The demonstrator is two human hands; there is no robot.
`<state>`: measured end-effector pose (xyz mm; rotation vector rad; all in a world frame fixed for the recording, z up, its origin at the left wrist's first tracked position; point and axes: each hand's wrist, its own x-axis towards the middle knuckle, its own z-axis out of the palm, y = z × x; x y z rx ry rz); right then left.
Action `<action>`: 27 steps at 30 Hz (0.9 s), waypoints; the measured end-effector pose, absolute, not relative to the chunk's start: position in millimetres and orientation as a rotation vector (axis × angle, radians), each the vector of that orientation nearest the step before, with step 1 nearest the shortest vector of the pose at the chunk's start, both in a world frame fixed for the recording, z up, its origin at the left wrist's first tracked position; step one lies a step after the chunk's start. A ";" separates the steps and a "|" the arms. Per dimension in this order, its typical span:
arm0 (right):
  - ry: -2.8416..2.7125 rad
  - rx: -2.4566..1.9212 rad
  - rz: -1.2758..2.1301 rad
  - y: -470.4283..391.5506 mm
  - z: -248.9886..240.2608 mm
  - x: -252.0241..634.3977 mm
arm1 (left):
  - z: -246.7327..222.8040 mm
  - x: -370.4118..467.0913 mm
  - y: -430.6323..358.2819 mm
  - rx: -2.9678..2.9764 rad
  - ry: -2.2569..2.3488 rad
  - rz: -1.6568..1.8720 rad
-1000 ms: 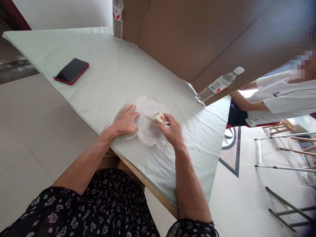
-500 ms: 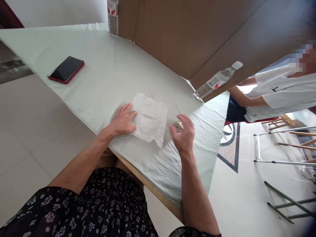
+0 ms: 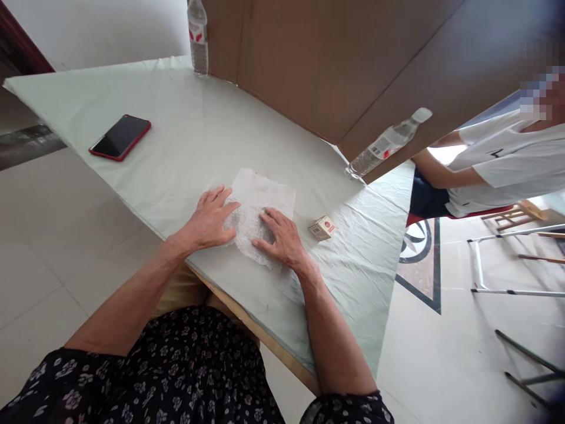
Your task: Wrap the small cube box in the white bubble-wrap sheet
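Overall, a desk [image 3: 176, 141] under a pale green cloth takes up most of the space, its right-hand part creased. A big brown cardboard panel [image 3: 304, 59], folded at an angle, stands on its far side. Beyond the right end sits another person [image 3: 498, 162] in a white shirt, forearms toward the panel. Near the front edge of the desk lies a crumpled, translucent sheet of bubble wrap [image 3: 253, 200]. Two clear plastic bottles stand against the panel: a left bottle [image 3: 199, 44] at one end and a right bottle [image 3: 388, 146] at the other, both with red-and-white labels. The left hand [image 3: 210, 219], fingers spread wide, rests on the sheet's left edge; the right hand [image 3: 282, 237] lies over its lower right part, thumb apart from the fingers, gripping nothing. Farther left, a phone [image 3: 121, 137] in a red case shows its dark screen. Smallest is a cream box [image 3: 323, 228] with a red mark, on the cloth near the right hand, apart from the wrap.
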<state>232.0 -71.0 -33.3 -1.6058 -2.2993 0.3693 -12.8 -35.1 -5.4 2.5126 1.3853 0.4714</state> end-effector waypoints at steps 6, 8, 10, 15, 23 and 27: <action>-2.279 -1.602 0.356 -74.7 -35.7 229.9 | 5.1 8.4 -45.5 2.637 1.055 0.510; -2.269 -1.606 0.371 -74.5 -36.7 229.4 | -1.8 6.5 -42.3 2.618 1.044 0.382; -2.251 -1.595 0.405 -74.0 -35.8 229.8 | -12.0 0.0 -38.4 2.585 1.074 0.290; -2.120 -1.478 0.476 -74.3 -11.2 245.3 | -30.4 -14.5 -34.4 2.510 1.069 0.326; -1.643 -2.039 0.179 -89.4 -0.1 326.1 | -24.2 -12.7 -40.2 2.414 1.096 0.367; -1.556 -2.032 0.223 -97.3 -13.5 330.1 | -22.3 -11.6 -42.3 2.387 1.128 0.373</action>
